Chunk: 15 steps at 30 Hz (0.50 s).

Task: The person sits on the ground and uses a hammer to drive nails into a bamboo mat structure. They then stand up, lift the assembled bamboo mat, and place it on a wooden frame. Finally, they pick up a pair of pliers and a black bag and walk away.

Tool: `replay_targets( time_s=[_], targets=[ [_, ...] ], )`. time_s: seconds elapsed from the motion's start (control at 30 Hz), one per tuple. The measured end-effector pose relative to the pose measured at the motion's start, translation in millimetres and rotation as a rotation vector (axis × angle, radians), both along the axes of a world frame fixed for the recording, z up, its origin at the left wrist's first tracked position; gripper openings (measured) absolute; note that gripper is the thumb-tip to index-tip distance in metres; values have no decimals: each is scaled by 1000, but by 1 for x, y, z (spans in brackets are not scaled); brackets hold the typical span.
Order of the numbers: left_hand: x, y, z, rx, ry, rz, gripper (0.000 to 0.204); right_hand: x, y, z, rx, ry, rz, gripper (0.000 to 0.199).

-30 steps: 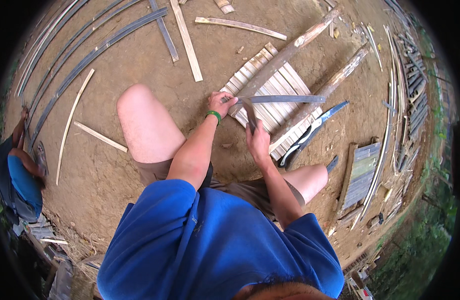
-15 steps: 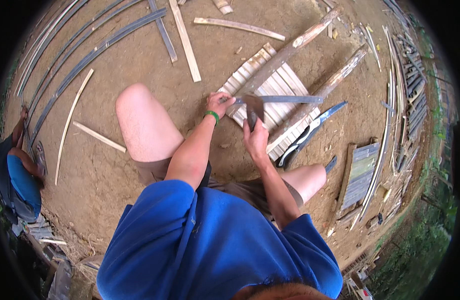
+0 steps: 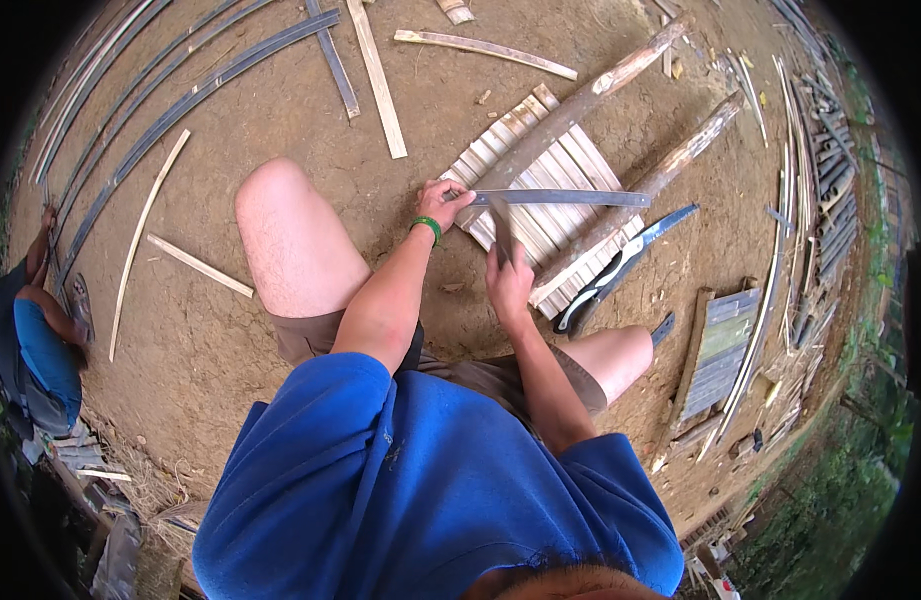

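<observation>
My left hand [image 3: 443, 203], a green band at its wrist, grips the near end of a long grey slat [image 3: 570, 197]. That slat lies across two round logs [image 3: 540, 142], over a panel of pale wooden slats [image 3: 586, 160]. In my right hand [image 3: 510, 280] is a short broad-bladed tool [image 3: 503, 225], its handle wrapped by my fingers. The blade is close against the slat near my left hand; its edge is blurred, and I cannot tell whether it touches. A saw [image 3: 625, 255] with a black-and-white handle rests beside the panel, right of my right hand.
Loose wooden strips [image 3: 377, 80] lie on the bare earth ahead and to the left. A grey slatted panel [image 3: 720, 345] sits at the right, near piled dark poles [image 3: 830, 200]. Another person [image 3: 45, 345] crouches at the far left by long dark strips [image 3: 170, 130].
The tool in my right hand has turned, so its blade now looks narrower. My right hand has shifted slightly down. My left hand still grips the slat's end.
</observation>
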<state>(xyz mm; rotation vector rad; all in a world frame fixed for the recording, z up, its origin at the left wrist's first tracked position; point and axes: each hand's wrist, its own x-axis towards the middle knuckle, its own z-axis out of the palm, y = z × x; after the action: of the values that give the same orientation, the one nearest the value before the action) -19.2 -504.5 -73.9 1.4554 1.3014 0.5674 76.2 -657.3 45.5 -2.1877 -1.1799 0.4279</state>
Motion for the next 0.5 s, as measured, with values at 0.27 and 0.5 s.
replay_targets(
  time_s=[0.27,0.5],
  targets=[
    [-3,-8,0,-8,60,26,27,5,11,23,9,112,-43,31],
    [7,-30,44,306,68,102,25,6,-3,24,-63,138,-110,37]
  ],
)
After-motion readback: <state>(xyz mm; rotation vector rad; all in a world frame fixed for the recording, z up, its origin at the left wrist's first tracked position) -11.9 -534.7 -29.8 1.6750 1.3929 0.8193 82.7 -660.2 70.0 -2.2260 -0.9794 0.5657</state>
